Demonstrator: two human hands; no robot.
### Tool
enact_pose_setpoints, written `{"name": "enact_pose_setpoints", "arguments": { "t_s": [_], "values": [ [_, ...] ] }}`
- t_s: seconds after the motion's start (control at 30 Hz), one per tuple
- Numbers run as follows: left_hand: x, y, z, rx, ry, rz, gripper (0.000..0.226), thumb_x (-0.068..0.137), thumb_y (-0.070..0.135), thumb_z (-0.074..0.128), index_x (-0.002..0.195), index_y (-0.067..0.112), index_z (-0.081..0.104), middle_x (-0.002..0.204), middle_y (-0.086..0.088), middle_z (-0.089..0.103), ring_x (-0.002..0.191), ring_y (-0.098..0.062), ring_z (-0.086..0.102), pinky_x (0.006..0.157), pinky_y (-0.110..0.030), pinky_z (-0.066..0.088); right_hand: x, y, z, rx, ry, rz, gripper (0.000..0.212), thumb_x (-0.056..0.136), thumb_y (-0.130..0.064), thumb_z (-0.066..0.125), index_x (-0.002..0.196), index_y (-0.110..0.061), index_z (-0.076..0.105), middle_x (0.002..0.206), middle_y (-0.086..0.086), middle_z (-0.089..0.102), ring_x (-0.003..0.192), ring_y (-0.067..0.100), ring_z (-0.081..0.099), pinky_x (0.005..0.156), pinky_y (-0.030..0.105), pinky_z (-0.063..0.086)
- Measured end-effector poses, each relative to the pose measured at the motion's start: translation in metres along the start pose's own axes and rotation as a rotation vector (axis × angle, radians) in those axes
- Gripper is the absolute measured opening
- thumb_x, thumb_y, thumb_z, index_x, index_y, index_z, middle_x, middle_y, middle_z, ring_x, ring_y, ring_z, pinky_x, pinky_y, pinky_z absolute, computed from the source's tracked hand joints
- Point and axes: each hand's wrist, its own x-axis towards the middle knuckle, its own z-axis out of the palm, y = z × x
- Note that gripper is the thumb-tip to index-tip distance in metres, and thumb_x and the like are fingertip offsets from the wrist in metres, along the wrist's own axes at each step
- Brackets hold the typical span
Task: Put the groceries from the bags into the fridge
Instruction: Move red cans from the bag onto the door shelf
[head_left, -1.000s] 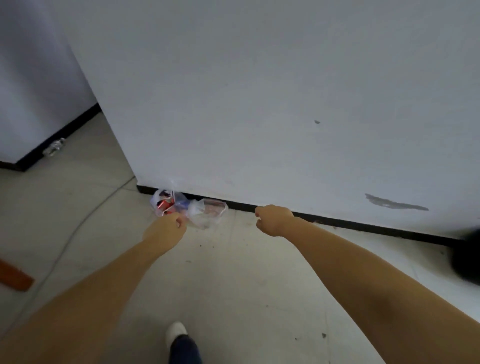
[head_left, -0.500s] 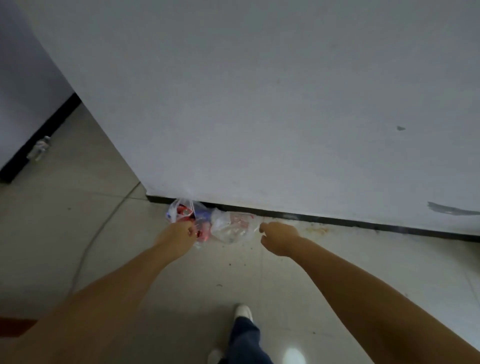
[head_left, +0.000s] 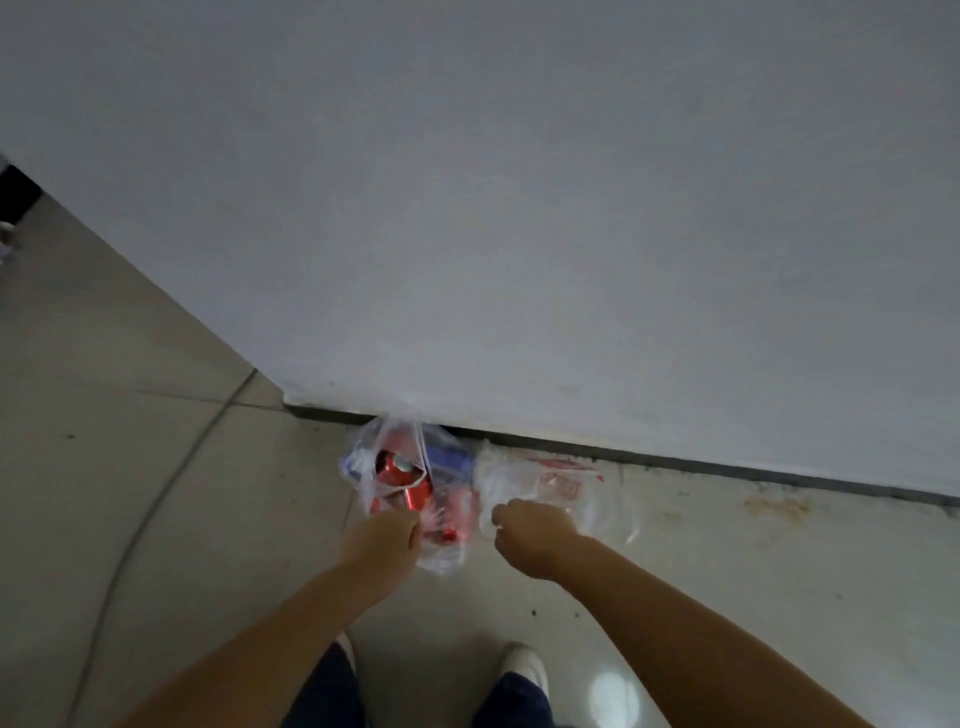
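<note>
Two clear plastic bags lie on the tiled floor against the foot of the wall. The left bag (head_left: 402, 470) holds red cans (head_left: 410, 486) and something blue (head_left: 449, 460); one handle stands up. The right bag (head_left: 566, 486) holds a pack with red print. My left hand (head_left: 382, 540) is at the left bag's near edge, fingers closed on the plastic. My right hand (head_left: 530, 530) pinches the crumpled near edge of the right bag. The fingertips are partly hidden behind the backs of my hands.
A white wall (head_left: 519, 208) with a dark skirting strip (head_left: 727, 470) fills the upper view and ends in a corner at the left. A thin cable (head_left: 150, 519) curves over the floor on the left. My white shoes (head_left: 524, 670) stand just behind the bags.
I have stepped closer and the bags now look larger. Both hands moved forward from short of the bags onto their near edges.
</note>
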Motion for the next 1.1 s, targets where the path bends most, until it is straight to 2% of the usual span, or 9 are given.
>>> {"name": "enact_pose_setpoints", "arguments": {
  "t_s": [0.1,0.27,0.43,0.6,0.7,0.77,0.87,0.93,1.1],
  "values": [
    [0.085,-0.063,0.07,0.225,-0.029,0.185,0.019,0.089,0.013,0.05,0.103,0.017,0.063,0.098,-0.001,0.065,0.09,-0.022,0.066,0.077,-0.032,0.053,0.096,-0.006,0.062,-0.033,0.016,-0.094,0.037,0.097,-0.023,0.046,0.131,-0.01,0.048,0.131,0.012,0.051,0.114,0.026,0.053,0.094,0.036,0.043],
    [0.196,-0.146,0.157,0.517,-0.061,0.616,0.017,0.07,0.017,0.077,0.085,0.024,0.073,0.089,0.005,0.073,0.083,-0.013,0.069,0.079,-0.031,0.057,0.248,-0.003,0.157,-0.349,0.048,-0.422,0.062,0.086,-0.044,0.062,0.139,-0.016,0.044,0.146,0.009,0.042,0.136,0.026,0.036,0.116,0.044,0.025],
    [0.264,-0.181,0.178,0.785,0.006,0.9,0.021,0.071,0.032,0.074,0.091,0.026,0.073,0.092,0.007,0.072,0.087,-0.013,0.067,0.089,-0.031,0.051,0.295,0.03,0.198,-0.365,-0.131,-0.593,0.028,0.091,-0.03,0.057,0.117,-0.02,0.062,0.101,0.008,0.068,0.093,0.028,0.065,0.082,0.036,0.052],
    [0.274,-0.204,0.174,0.745,0.055,0.822,0.058,0.074,0.043,0.067,0.127,0.023,0.055,0.127,-0.007,0.06,0.111,-0.021,0.062,0.092,-0.041,0.053,0.263,0.096,0.186,-0.545,-0.199,-0.396,0.02,0.093,-0.022,0.048,0.107,-0.021,0.063,0.095,0.001,0.066,0.087,0.022,0.064,0.085,0.028,0.041],
    [0.28,-0.21,0.18,0.7,0.067,0.762,0.062,0.086,0.05,0.044,0.143,0.029,0.03,0.146,-0.003,0.041,0.137,-0.025,0.037,0.117,-0.052,0.02,0.252,0.138,0.201,-0.784,-0.137,-0.371,0.019,0.061,-0.018,0.081,0.077,-0.025,0.072,0.074,-0.003,0.067,0.069,0.018,0.066,0.081,0.031,0.054],
    [0.285,-0.217,0.189,0.673,0.083,0.818,0.071,0.087,0.047,0.051,0.147,0.032,0.018,0.146,-0.002,0.042,0.138,-0.022,0.037,0.115,-0.047,0.019,0.256,0.171,0.219,-0.858,-0.123,-0.376,0.039,0.041,-0.024,0.091,0.077,-0.03,0.077,0.08,-0.005,0.073,0.078,0.016,0.071,0.086,0.038,0.056],
    [0.286,-0.223,0.199,0.766,0.108,0.903,0.086,0.074,0.045,0.073,0.146,0.025,0.03,0.14,-0.006,0.052,0.126,-0.022,0.05,0.1,-0.046,0.029,0.273,0.212,0.228,-0.922,-0.099,-0.293,0.037,0.078,-0.047,0.065,0.114,-0.041,0.067,0.131,0.006,0.06,0.122,0.012,0.057,0.118,0.053,0.015],
    [0.285,-0.225,0.204,0.815,0.142,0.973,0.083,0.066,0.037,0.082,0.139,0.022,0.043,0.14,-0.006,0.052,0.124,-0.025,0.054,0.099,-0.049,0.033,0.277,0.201,0.217,-1.046,-0.034,-0.053,0.038,0.093,-0.049,0.034,0.127,-0.053,0.051,0.147,0.019,0.037,0.139,0.007,0.035,0.118,0.054,-0.008],
    [0.259,-0.208,0.229,0.628,0.112,1.275,0.056,0.076,0.02,0.07,0.129,0.017,0.052,0.119,-0.003,0.065,0.11,-0.019,0.062,0.097,-0.035,0.05,0.276,0.102,0.203,-0.64,-0.043,-0.255,0.032,0.094,-0.014,0.046,0.124,-0.018,0.057,0.126,0.003,0.061,0.115,0.022,0.058,0.109,0.04,0.034]
  ]
}}
